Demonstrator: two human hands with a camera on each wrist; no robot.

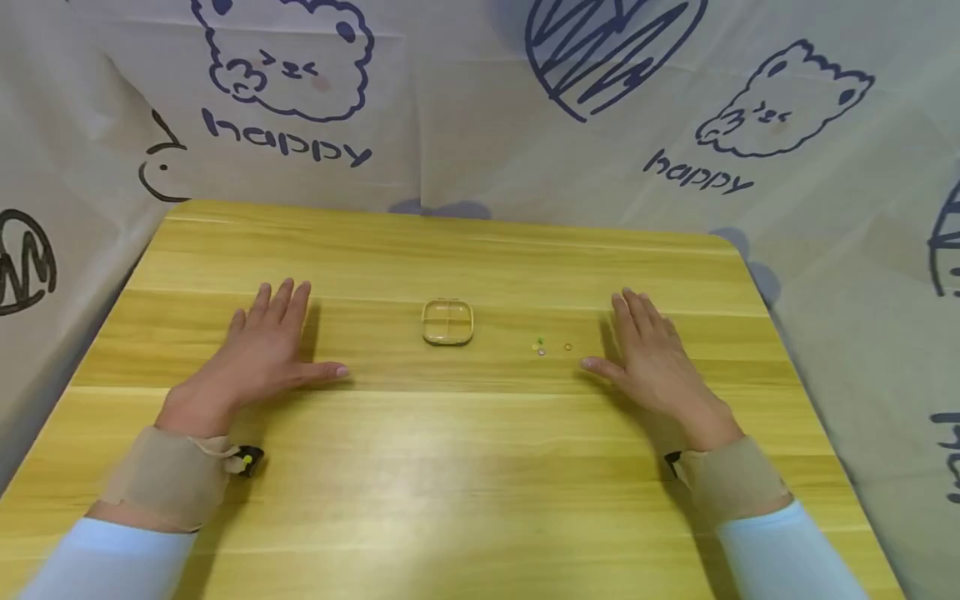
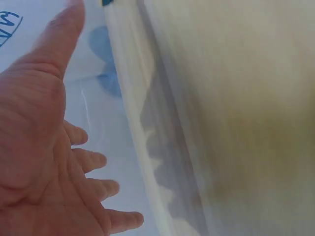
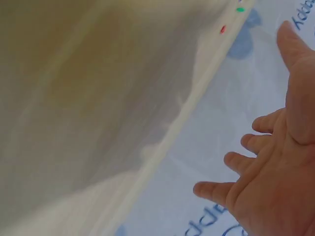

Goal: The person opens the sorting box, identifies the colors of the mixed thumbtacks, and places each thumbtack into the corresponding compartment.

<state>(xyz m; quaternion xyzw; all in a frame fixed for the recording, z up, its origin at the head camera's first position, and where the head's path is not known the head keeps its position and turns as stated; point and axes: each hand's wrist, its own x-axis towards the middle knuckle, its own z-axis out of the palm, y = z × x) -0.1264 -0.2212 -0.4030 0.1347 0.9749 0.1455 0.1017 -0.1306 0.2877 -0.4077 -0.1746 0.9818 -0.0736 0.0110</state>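
Between the two hands in the head view, a small clear amber case (image 1: pixel 447 322) with inner dividers lies on the wooden table. To its right are several tiny bits: a green one (image 1: pixel 541 340), a yellowish one (image 1: pixel 535 347), a pale one (image 1: pixel 542 352) and an orange-brown one (image 1: pixel 567 347). My left hand (image 1: pixel 264 350) is left of the case, fingers straight and thumb spread toward it, holding nothing. My right hand (image 1: pixel 654 362) is right of the bits, also with straight fingers and nothing held. In the right wrist view a red bit (image 3: pixel 223 29) and a green bit (image 3: pixel 240 9) show near the top.
The wooden table (image 1: pixel 420 483) has rounded far corners. A white cloth (image 1: pixel 465 150) with blue drawings and lettering hangs behind it and along its sides. Each wrist wears a tan band (image 1: pixel 168 475) with a small dark camera (image 1: pixel 247 461).
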